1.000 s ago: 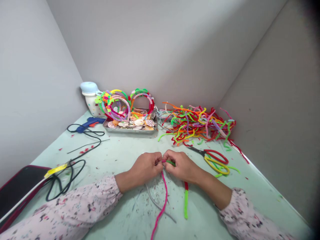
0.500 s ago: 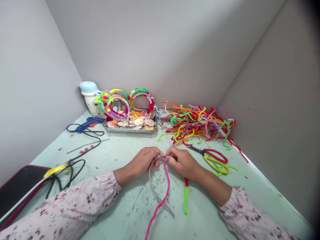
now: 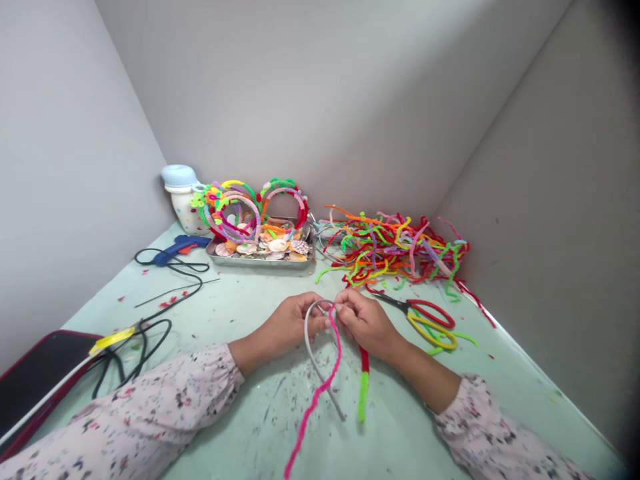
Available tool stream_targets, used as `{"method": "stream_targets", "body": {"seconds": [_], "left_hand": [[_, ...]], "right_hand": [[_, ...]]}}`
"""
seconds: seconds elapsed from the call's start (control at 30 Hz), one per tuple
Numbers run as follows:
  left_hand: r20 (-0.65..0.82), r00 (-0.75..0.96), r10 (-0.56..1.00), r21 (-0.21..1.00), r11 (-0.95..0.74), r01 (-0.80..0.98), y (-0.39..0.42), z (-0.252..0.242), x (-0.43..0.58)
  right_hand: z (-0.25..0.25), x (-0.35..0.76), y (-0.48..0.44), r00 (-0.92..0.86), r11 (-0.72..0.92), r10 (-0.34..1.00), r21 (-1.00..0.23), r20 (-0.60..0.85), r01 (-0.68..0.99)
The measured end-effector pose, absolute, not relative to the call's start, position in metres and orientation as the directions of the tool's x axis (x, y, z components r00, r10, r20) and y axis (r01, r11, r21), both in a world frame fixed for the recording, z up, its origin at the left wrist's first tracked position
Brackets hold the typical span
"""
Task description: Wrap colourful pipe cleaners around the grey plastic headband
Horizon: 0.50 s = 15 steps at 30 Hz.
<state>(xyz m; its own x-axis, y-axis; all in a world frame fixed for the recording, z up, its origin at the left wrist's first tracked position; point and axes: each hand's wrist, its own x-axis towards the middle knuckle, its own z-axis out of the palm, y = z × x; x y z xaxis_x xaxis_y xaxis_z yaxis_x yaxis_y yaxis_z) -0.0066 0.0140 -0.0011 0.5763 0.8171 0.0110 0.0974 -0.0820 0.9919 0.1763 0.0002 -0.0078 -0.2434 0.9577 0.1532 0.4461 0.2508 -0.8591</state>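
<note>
Watching from my end, I see the left hand (image 3: 287, 325) closed on the top of a grey headband (image 3: 314, 353); the right hand (image 3: 367, 323), fingertips almost touching the left, pinches a pink pipe cleaner (image 3: 320, 387) against that band; both strands run from the fingers toward the sleeves over the table (image 3: 240, 300); a red-and-green pipe cleaner (image 3: 363, 390) lies under the right wrist; scissors (image 3: 425, 317) lie just right.

Craft corner, walled by plain grey panels. Pale green table (image 3: 240, 300); pipe-cleaner heap (image 3: 395, 250) at 1 o'clock, glue gun (image 3: 175, 247) and shell tray (image 3: 260, 257) at 11, scissors (image 3: 425, 317).
</note>
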Motion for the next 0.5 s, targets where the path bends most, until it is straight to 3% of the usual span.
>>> {"method": "stream_targets", "body": {"seconds": [0.23, 0.4, 0.5], "left_hand": [[0.108, 0.517, 0.849, 0.994, -0.105, -0.036, 0.007, 0.005, -0.002], [0.092, 0.578, 0.81, 0.994, -0.107, -0.008, 0.003, 0.007, -0.001], [0.129, 0.564, 0.816, 0.979, -0.196, 0.059, 0.001, 0.004, -0.001]], "right_hand": [[-0.006, 0.176, 0.002, -0.195, 0.197, 0.973, -0.892, 0.126, 0.407], [-0.006, 0.176, 0.005, -0.183, 0.153, 0.978, -0.936, 0.099, 0.316], [-0.005, 0.177, 0.007, -0.148, 0.14, 0.984, -0.95, 0.102, 0.28]]}}
